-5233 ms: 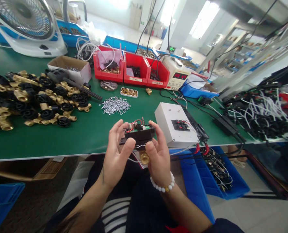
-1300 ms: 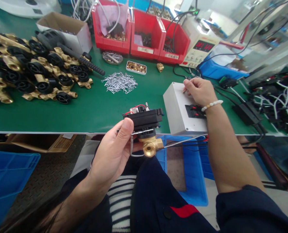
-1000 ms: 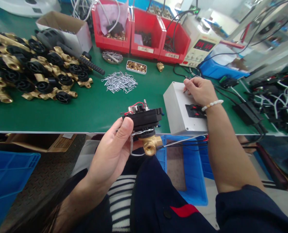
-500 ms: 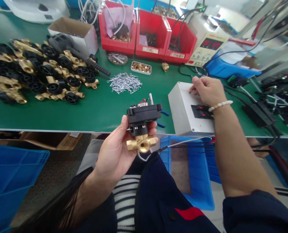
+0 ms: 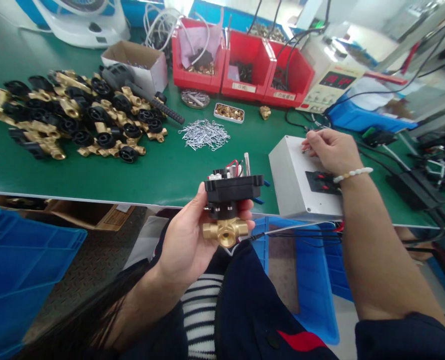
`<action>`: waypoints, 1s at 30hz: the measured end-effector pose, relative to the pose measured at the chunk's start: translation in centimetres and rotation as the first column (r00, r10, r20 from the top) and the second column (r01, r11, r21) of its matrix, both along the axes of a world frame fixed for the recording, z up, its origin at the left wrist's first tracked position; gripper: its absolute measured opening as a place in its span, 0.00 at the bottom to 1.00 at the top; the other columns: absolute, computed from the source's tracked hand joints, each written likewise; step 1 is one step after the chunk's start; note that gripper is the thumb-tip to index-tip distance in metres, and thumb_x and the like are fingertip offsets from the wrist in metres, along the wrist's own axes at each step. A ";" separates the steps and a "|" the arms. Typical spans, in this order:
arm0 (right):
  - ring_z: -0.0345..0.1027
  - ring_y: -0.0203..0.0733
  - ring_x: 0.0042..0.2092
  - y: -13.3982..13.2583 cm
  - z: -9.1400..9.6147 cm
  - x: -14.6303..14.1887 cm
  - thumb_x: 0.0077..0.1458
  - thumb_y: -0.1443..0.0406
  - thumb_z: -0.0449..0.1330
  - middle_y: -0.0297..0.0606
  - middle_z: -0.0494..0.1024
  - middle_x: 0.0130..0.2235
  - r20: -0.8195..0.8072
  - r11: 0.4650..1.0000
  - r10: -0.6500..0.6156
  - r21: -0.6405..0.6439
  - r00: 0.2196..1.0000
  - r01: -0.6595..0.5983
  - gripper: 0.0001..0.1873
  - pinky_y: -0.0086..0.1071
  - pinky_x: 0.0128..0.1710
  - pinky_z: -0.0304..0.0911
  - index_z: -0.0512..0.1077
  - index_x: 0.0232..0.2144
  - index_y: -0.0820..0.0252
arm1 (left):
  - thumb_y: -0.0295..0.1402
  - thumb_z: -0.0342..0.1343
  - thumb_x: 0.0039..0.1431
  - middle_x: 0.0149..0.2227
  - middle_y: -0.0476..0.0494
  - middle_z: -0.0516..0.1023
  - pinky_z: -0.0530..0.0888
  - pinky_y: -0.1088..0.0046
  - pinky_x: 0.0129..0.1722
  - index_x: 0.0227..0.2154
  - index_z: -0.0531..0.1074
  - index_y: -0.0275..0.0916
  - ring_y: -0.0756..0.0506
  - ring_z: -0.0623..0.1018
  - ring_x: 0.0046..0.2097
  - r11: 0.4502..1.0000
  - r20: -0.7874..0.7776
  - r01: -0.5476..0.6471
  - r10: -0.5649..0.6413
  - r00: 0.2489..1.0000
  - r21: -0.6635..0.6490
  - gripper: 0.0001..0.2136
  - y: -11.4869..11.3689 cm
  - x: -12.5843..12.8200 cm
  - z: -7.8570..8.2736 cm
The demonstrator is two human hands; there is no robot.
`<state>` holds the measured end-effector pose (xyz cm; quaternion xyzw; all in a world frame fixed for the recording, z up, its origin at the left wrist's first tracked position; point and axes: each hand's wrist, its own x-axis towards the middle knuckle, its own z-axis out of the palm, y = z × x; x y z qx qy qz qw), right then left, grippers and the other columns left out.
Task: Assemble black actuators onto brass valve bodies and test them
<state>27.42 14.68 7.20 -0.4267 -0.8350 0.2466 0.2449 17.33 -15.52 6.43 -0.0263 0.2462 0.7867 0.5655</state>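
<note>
My left hand (image 5: pixel 186 245) holds a valve assembly (image 5: pixel 230 200) upright just off the table's front edge: a black plastic actuator body with red wires and a metal pin on top, a brass tee fitting below with its round port facing me. My right hand (image 5: pixel 329 149) rests on the far top edge of a white box (image 5: pixel 292 177) with red and black terminals, its fingers curled and pressing at the box's back corner. Thin wires run from the valve toward the box.
A pile of brass and black valve bodies (image 5: pixel 75 115) lies at the left on the green table (image 5: pixel 162 170). Loose metal clips (image 5: pixel 204 134), a small tray of brass parts (image 5: pixel 229 112), red bins (image 5: pixel 245 70), a power supply (image 5: pixel 331 87) and a cardboard box (image 5: pixel 135 62) stand behind. Blue crates (image 5: pixel 15 265) sit below.
My left hand has turned the valve so the brass port faces me and holds it more upright. My right hand stays on the white box's back corner. The view has shifted slightly.
</note>
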 end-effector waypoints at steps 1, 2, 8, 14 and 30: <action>0.63 0.29 0.23 -0.1 0.1 0.0 0.63 0.69 0.59 0.34 0.74 0.24 0.002 1.000 -0.003 -0.002 1.000 0.003 0.14 0.23 0.26 0.56 0.72 0.24 0.64 | 0.35 0.33 0.73 0.31 0.37 0.81 0.82 0.69 0.34 0.32 0.79 0.31 0.46 0.82 0.32 1.000 -0.010 0.000 0.000 1.000 0.017 0.28 0.0 0.0 0.0; 0.63 0.29 0.23 -0.1 0.1 -0.1 0.63 0.70 0.59 0.34 0.74 0.24 0.003 1.000 -0.007 -0.003 1.000 0.007 0.14 0.23 0.26 0.56 0.72 0.24 0.64 | 0.35 0.33 0.73 0.32 0.37 0.81 0.82 0.70 0.34 0.32 0.80 0.31 0.46 0.82 0.32 1.000 -0.016 0.000 0.000 1.000 0.029 0.28 0.0 0.0 -0.1; 0.63 0.31 0.23 -0.3 0.4 -0.2 0.61 0.70 0.59 0.34 0.74 0.24 0.014 1.000 -0.019 0.004 1.000 0.019 0.13 0.25 0.27 0.57 0.72 0.23 0.63 | 0.35 0.33 0.73 0.31 0.38 0.81 0.82 0.69 0.34 0.32 0.79 0.31 0.46 0.82 0.32 1.000 -0.011 -0.002 0.002 1.000 0.001 0.28 0.1 0.0 -0.2; 0.64 0.33 0.24 -0.2 0.3 0.0 0.55 0.69 0.63 0.33 0.74 0.24 0.029 1.000 -0.012 0.003 1.000 0.012 0.08 0.27 0.28 0.57 0.73 0.24 0.62 | 0.35 0.35 0.72 0.31 0.37 0.80 0.81 0.69 0.33 0.34 0.78 0.29 0.45 0.81 0.31 1.000 -0.034 -0.013 0.013 0.999 0.001 0.26 0.0 0.2 -0.3; 0.65 0.37 0.25 0.6 -0.1 0.3 0.48 0.62 0.64 0.33 0.73 0.23 0.024 0.999 0.030 0.023 0.999 -0.031 0.07 0.30 0.29 0.59 0.72 0.25 0.60 | 0.36 0.37 0.72 0.30 0.36 0.80 0.81 0.69 0.33 0.34 0.78 0.29 0.46 0.81 0.31 0.997 -0.024 -0.006 0.004 1.000 -0.076 0.25 0.1 0.3 -0.2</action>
